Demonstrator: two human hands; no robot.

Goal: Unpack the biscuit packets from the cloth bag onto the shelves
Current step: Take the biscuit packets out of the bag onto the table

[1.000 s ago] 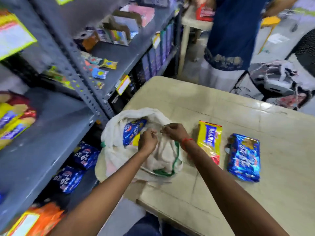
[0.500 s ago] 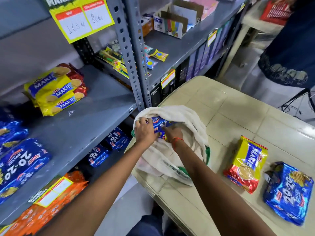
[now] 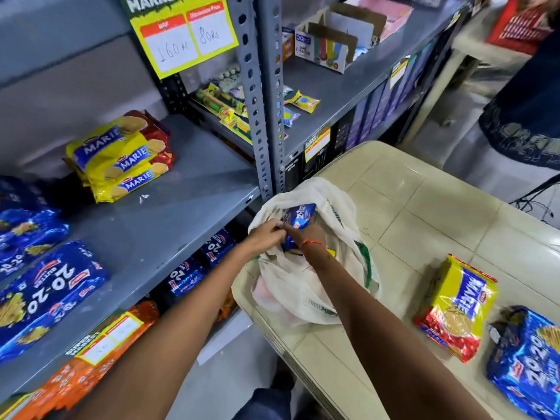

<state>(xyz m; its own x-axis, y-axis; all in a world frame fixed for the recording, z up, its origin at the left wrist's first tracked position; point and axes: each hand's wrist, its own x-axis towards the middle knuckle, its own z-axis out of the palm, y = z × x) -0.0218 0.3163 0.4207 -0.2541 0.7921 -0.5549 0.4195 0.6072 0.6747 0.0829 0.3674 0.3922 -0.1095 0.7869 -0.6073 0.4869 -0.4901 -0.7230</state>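
A white cloth bag (image 3: 306, 286) lies on the cream table's (image 3: 424, 207) left corner. A blue 20-20 biscuit packet (image 3: 298, 215) sticks up out of its mouth. My right hand (image 3: 304, 234) grips the packet from below inside the bag. My left hand (image 3: 266, 234) pinches the bag's rim right beside it. On the table to the right lie a yellow Marie packet (image 3: 457, 307) and a blue 20-20 packet (image 3: 527, 359). The grey shelf (image 3: 169, 225) on the left holds stacked Marie packets (image 3: 121, 156) and blue 20-20 packets (image 3: 45, 286).
Grey upright posts (image 3: 263, 95) stand just behind the bag. A lower shelf holds more blue packets (image 3: 194, 268) and orange packets (image 3: 75, 377). A yellow price sign (image 3: 185, 34) hangs above. A person in dark blue (image 3: 527, 116) stands at the far right.
My view swung left and closer to the shelves. My right hand went into the bag and took hold of the blue packet, which has risen out of the opening.
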